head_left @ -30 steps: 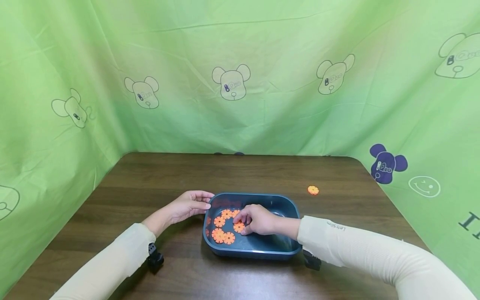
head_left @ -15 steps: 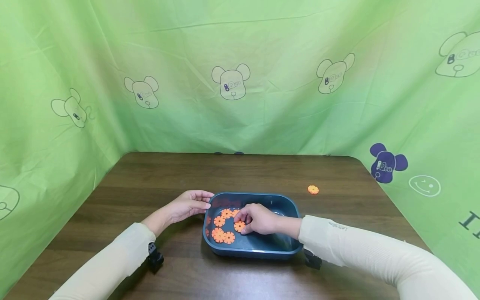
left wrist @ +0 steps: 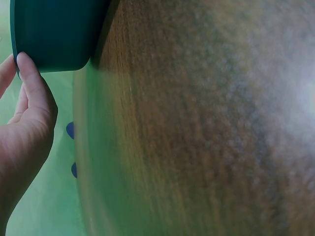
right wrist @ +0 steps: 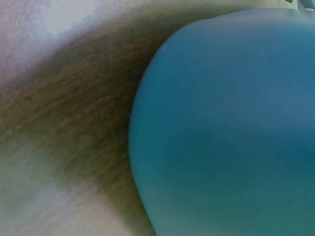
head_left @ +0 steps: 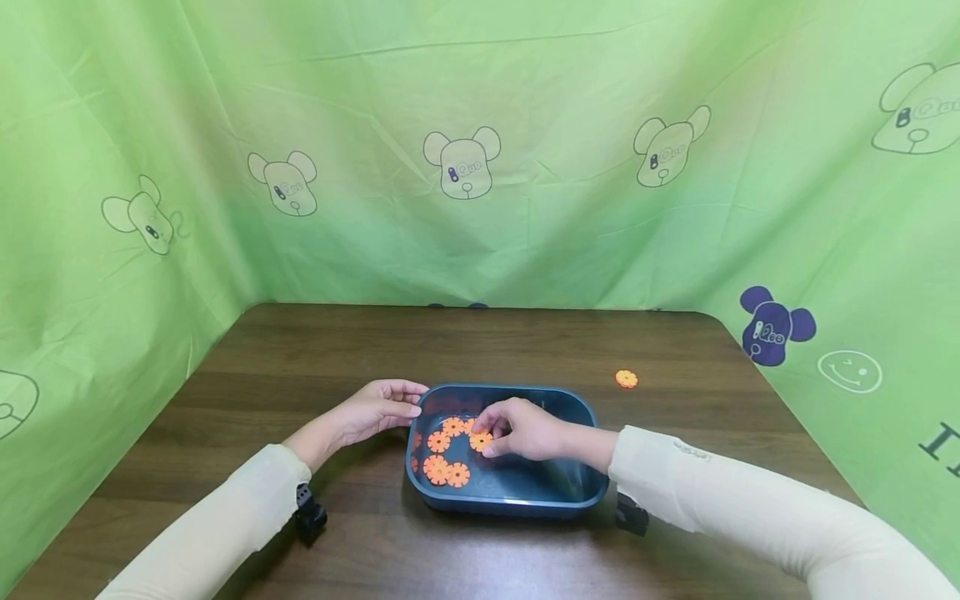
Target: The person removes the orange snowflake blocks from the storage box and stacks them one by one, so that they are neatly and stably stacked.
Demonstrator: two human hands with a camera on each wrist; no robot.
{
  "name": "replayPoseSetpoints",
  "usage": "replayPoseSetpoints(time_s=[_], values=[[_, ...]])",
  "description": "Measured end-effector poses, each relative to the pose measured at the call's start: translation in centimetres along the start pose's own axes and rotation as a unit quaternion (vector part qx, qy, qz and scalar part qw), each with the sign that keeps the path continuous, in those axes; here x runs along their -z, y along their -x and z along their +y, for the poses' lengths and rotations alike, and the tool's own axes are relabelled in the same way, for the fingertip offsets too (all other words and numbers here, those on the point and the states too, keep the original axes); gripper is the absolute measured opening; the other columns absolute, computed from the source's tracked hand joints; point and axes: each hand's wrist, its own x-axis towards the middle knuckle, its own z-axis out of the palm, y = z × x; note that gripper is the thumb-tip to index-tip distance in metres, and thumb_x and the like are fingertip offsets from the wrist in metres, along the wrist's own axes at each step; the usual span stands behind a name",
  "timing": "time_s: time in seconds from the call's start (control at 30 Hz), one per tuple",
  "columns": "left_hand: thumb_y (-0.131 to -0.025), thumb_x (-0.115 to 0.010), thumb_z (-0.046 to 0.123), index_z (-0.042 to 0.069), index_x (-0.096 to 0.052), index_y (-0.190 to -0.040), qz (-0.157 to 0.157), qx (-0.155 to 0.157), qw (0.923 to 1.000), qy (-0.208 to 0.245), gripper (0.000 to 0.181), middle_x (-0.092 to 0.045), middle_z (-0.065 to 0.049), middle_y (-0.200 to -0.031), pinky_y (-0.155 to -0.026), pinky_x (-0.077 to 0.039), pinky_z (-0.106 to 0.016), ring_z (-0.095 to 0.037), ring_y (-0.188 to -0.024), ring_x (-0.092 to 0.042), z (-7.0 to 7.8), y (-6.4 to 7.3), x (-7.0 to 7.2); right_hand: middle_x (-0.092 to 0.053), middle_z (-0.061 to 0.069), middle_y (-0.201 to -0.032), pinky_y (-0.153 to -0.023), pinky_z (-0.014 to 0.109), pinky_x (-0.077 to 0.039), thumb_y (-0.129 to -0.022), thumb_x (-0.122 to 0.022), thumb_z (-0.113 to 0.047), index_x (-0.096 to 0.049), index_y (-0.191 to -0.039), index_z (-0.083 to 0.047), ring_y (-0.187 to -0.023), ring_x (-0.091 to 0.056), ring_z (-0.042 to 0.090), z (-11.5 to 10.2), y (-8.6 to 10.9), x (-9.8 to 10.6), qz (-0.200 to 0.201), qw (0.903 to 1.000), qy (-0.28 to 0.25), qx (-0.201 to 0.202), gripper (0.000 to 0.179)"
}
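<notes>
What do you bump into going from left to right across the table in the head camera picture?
Left hand → cluster of orange discs in the tub → right hand pinching one orange disc → right wall of the blue tub → lone orange disc on the table.

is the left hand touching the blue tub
Touching. The left wrist view shows the left hand with a fingertip pressed against the blue tub at its rim.

one bin (head_left: 577,492); seven orange discs (head_left: 447,472)
</notes>
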Motion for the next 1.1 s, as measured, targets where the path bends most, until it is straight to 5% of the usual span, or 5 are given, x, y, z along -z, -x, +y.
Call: replayPoseSetpoints(time_s=[0.3,0.53,1.1], values=[[-0.091,-0.065,0.002,-0.011,-0.047,-0.133,-0.001,0.000,1.0000,-0.005,0.048,-0.058,-0.016,-0.111,-0.086,-0.053,-0.031,-0.020,-0.098,-0.061,0.0,0.0,0.0,-0.064,-0.002,-0.097,-0.066,0.029,-0.052,-0.084,-0.076,-0.011,-0.070,-0.117,-0.009,-0.083,-0.055,0.019,0.2,0.3,0.8,0.023,0.9997,-0.003,0.001,0.033],[-0.091,-0.066,0.002,-0.011,-0.046,-0.134,-0.001,0.003,1.0000,-0.003,0.049,-0.058,-0.014,-0.110,-0.086,-0.053,-0.031,-0.020,-0.098,-0.061,0.0,0.1,-0.1,-0.064,0.000,-0.102,-0.068,0.028,-0.051,-0.085,-0.075,-0.011,-0.068,-0.119,-0.002,-0.086,-0.055,0.018,0.6,0.7,1.9,0.042,0.9982,0.004,0.043,0.035],[-0.091,-0.065,0.002,-0.012,-0.046,-0.134,-0.004,-0.003,1.0000,-0.008,0.049,-0.057,-0.016,-0.111,-0.087,-0.053,-0.031,-0.020,-0.099,-0.061,0.0,0.0,0.1,-0.063,0.000,-0.088,-0.070,0.030,-0.051,-0.083,-0.077,-0.011,-0.070,-0.116,-0.005,-0.082,-0.057,0.019,1.1,2.2,5.6,0.104,0.9924,-0.002,0.065,0.034]])
